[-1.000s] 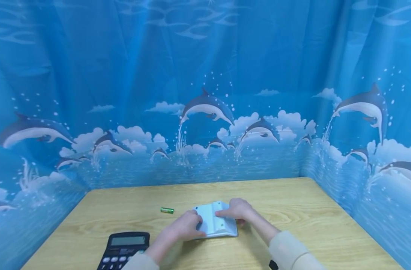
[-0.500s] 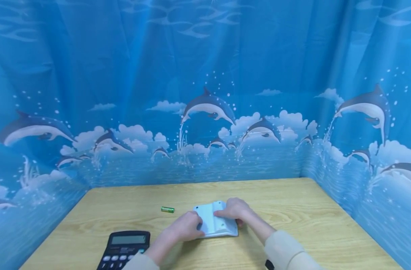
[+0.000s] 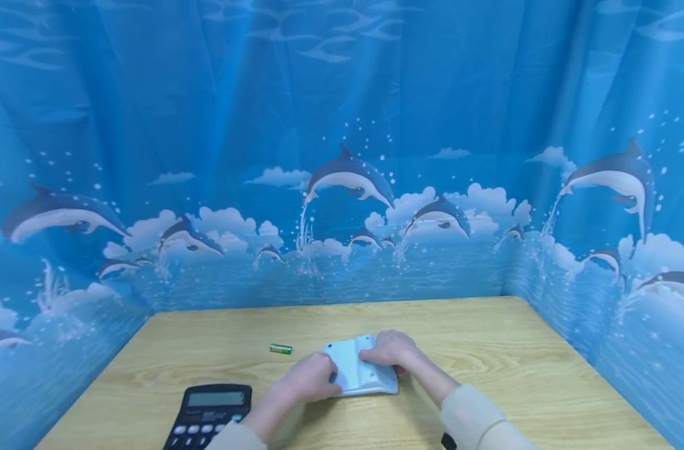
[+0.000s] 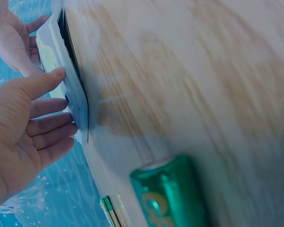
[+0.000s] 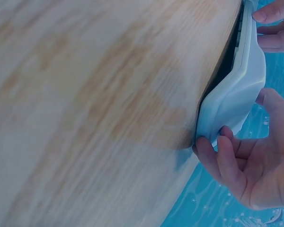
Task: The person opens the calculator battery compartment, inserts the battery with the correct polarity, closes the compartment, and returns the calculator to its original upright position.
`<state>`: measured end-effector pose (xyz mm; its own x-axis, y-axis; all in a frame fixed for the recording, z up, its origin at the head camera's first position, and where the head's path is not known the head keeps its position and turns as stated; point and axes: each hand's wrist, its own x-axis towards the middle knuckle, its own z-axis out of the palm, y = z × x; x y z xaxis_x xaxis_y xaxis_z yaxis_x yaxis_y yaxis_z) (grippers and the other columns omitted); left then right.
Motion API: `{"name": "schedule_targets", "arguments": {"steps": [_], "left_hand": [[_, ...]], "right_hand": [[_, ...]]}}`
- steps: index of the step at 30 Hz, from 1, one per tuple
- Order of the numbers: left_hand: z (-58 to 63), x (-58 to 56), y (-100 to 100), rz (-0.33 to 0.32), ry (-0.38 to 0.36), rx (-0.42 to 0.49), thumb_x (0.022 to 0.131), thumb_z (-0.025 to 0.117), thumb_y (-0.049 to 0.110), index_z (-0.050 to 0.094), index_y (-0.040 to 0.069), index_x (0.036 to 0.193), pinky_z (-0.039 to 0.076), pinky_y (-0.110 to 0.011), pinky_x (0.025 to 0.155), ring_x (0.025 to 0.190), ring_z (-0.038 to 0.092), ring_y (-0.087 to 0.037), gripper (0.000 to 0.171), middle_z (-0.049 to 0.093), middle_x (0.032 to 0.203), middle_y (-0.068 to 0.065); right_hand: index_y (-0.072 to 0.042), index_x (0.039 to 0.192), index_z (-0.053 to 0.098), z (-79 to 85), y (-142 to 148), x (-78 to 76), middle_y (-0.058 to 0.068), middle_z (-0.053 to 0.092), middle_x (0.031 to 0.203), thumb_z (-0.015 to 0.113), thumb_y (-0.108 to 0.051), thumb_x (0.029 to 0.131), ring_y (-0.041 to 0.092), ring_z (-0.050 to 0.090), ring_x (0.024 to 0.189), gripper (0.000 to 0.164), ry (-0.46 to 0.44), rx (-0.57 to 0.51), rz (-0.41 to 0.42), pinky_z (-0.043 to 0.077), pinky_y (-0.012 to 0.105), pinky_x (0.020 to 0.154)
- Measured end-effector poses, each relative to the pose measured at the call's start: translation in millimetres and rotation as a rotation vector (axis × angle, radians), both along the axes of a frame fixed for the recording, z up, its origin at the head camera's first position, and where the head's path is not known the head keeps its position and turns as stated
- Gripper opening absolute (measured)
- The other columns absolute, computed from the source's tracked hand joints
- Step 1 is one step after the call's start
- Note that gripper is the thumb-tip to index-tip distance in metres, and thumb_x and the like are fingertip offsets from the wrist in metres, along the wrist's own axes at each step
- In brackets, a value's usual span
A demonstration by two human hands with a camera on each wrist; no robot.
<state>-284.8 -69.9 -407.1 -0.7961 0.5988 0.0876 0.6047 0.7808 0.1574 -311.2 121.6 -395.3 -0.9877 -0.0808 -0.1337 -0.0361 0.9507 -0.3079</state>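
A white calculator lies back side up on the table, its keys at the underside in the right wrist view. My left hand holds its left side, thumb by the near corner and fingertips along the edge. On the other side, my right hand grips the right part, thumb laid on the back and fingers curled under the right edge. A green battery lies beyond my left hand. In the left wrist view another green battery shows large and close to the camera.
A black calculator with its display up lies at the near left, partly covered by my left sleeve. A small black object shows beside my right sleeve. A blue dolphin curtain borders the table's back and sides.
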Motion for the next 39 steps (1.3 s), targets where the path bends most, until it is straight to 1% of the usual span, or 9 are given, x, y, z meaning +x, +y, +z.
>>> {"name": "schedule_targets", "arguments": {"steps": [10, 18, 25, 31, 39], "left_hand": [[-1.0, -0.3, 0.4, 0.007, 0.005, 0.002, 0.075, 0.074, 0.029, 0.052, 0.017, 0.058, 0.026, -0.02, 0.044, 0.046, 0.028, -0.005, 0.03, 0.033, 0.05, 0.01], [0.4, 1.0, 1.4, 0.033, -0.007, -0.001, 0.076, 0.074, 0.029, 0.056, 0.017, 0.061, 0.025, -0.02, 0.044, 0.046, 0.027, -0.005, 0.027, 0.033, 0.051, 0.009], [-0.3, 0.1, 1.2, 0.044, -0.031, 0.004, 0.075, 0.074, 0.029, 0.062, 0.015, 0.067, 0.029, -0.019, 0.046, 0.047, 0.03, -0.005, 0.02, 0.037, 0.052, 0.009], [-0.4, -1.0, 0.9, 0.05, -0.012, -0.002, 0.075, 0.075, 0.028, 0.065, 0.013, 0.072, 0.034, -0.02, 0.049, 0.049, 0.035, -0.005, 0.018, 0.042, 0.054, 0.008], [-0.5, 0.0, 1.3, 0.058, -0.012, 0.001, 0.074, 0.075, 0.028, 0.066, 0.013, 0.072, 0.034, -0.02, 0.05, 0.05, 0.034, -0.005, 0.018, 0.042, 0.054, 0.008]], "right_hand": [[-0.009, 0.069, 0.054, 0.2, 0.8, -1.5, 0.006, 0.053, 0.061, 0.062, -0.052, 0.078, 0.017, 0.055, 0.045, 0.045, -0.001, -0.017, 0.013, 0.04, 0.024, 0.037], [-0.008, 0.069, 0.055, 2.2, 0.0, -1.0, 0.007, 0.054, 0.062, 0.062, -0.051, 0.079, 0.017, 0.056, 0.046, 0.045, -0.006, -0.029, 0.013, 0.041, 0.024, 0.037], [-0.007, 0.073, 0.056, 1.1, -0.2, -2.8, 0.008, 0.054, 0.064, 0.062, -0.05, 0.079, 0.018, 0.055, 0.047, 0.045, -0.028, -0.036, 0.005, 0.044, 0.026, 0.04], [-0.007, 0.073, 0.056, 1.8, -1.4, -3.8, 0.008, 0.053, 0.064, 0.061, -0.051, 0.08, 0.018, 0.055, 0.046, 0.045, -0.021, -0.027, 0.016, 0.043, 0.026, 0.039], [-0.007, 0.073, 0.055, 2.0, -2.0, -2.2, 0.008, 0.054, 0.065, 0.06, -0.051, 0.082, 0.018, 0.055, 0.046, 0.045, -0.03, -0.023, 0.024, 0.042, 0.025, 0.038]]}}
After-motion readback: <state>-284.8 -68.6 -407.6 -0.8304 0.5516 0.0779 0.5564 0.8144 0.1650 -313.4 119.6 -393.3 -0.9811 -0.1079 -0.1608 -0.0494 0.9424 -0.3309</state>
